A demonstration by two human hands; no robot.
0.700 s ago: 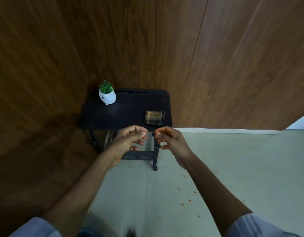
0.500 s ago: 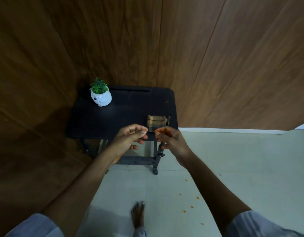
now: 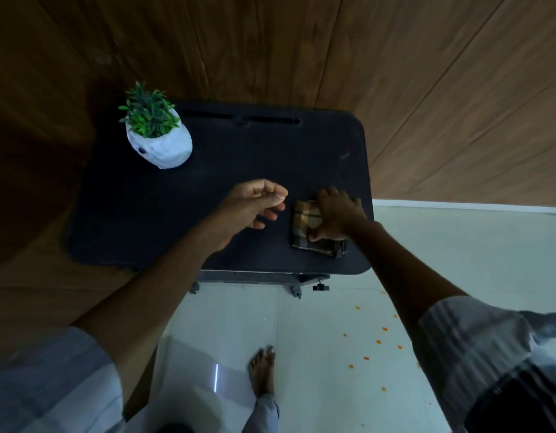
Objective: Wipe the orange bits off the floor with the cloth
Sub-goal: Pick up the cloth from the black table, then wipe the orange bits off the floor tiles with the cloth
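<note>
Cloth: folded, striped cloth (image 3: 305, 226) lying on the black bench (image 3: 226, 170), near its front right corner.
Right hand: right hand (image 3: 337, 215) on the cloth, fingers (image 3: 328, 195) spread over its top, thumb curled at its near edge.
Left hand: left hand (image 3: 251, 203) above the bench just left of the cloth, fingers loosely curled, holding nothing.
Orange bits: orange bits (image 3: 378, 341) scattered on the pale floor (image 3: 317, 323), right of a bare foot (image 3: 262, 370).
Plant: small potted plant (image 3: 156, 137) at the bench's back left corner.

One table (image 3: 145, 214), one potted plant (image 3: 159, 135), one folded cloth (image 3: 305, 223), two hands, one bare foot (image 3: 261, 370), and roughly a dozen orange bits (image 3: 378, 341) on the floor (image 3: 333, 307).
</note>
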